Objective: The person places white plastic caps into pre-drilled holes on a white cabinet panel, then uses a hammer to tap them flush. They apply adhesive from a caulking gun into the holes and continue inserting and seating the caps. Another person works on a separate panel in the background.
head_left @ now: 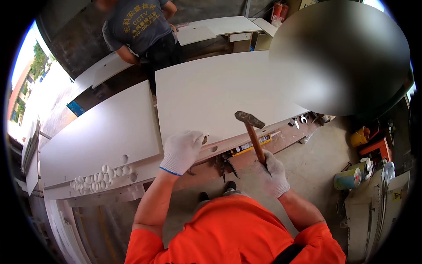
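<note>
White panel (220, 94), hammer (253, 140) held head-up

The smooth, flat panel lies edge toward the person, likely for easy reach. The right hand (273, 175) wraps the hammer's wooden handle low, probably for leverage. The knit-gloved left hand (183, 149) curls at the panel's near edge, perhaps steadying it; whether it grips anything I cannot tell. Round white discs (102, 177) cluster leftward.

Right grip (273, 176) (gloved) holds a hammer (253, 138) — left grip (183, 149) by a white panel's near edge (235, 133).
</note>
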`<state>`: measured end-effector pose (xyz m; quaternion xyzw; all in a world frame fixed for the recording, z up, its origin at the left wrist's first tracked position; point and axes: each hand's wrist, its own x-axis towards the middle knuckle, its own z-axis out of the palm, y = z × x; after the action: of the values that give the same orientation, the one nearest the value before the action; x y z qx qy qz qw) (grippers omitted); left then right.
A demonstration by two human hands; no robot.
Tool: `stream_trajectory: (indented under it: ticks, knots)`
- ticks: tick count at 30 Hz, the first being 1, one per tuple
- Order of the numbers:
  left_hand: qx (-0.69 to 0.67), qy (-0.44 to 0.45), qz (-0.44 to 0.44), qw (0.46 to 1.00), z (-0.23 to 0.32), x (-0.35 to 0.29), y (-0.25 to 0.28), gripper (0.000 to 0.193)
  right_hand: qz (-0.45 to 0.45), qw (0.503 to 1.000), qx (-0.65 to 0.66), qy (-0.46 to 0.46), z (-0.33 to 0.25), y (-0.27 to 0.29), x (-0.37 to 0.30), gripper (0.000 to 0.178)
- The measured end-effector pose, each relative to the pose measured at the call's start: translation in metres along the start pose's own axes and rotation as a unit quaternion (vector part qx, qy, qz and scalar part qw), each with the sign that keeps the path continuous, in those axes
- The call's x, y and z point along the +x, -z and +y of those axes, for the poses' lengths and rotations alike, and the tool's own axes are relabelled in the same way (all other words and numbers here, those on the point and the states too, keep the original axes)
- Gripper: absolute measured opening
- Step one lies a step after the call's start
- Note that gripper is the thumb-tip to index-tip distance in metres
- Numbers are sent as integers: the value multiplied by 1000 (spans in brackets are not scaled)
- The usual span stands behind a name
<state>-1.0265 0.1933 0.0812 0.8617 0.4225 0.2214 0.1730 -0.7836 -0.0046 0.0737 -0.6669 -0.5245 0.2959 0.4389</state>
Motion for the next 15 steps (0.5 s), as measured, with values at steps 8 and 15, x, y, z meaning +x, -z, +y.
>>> stream_trajectory:
  ticks: [8, 15]
  knots:
    - [65, -36, 2, 997, -7, 4, -7, 16, -36, 988, -121, 87, -30, -34, -18, 61]
    - [53, -33, 6, 998, -8, 2, -9, 19, -21, 981, -155, 118, -34, -42, -18, 64]
